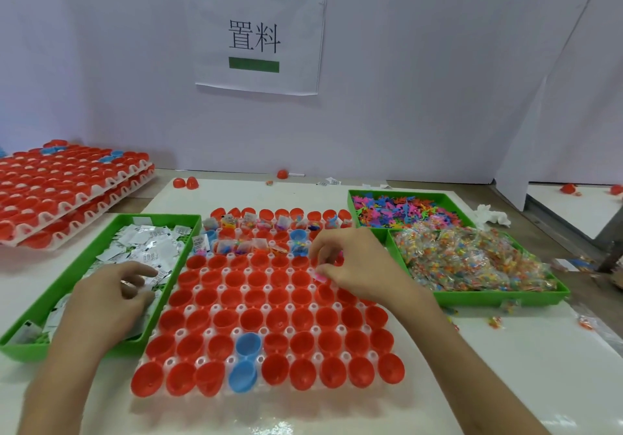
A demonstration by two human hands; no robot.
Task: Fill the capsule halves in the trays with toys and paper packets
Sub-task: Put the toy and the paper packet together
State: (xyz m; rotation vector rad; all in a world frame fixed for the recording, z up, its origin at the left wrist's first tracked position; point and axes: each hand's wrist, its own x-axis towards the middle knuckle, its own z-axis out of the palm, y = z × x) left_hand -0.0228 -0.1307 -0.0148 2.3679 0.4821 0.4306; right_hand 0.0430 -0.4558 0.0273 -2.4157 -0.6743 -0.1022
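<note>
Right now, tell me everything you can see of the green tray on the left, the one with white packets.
The green tray is a shallow rectangular bin, seemingly plastic, with low walls and a gridded floor showing in places. It lies flat on the white table, close beside the capsule tray. Loose white paper packets with printed codes heap inside. The left hand reaches in, fingers curled over packets; whether it grips one is unclear.

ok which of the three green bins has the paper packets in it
The left green bin, under the left hand: it holds white paper packets; the two on the right hold loose coloured toys and bagged toys.
</note>
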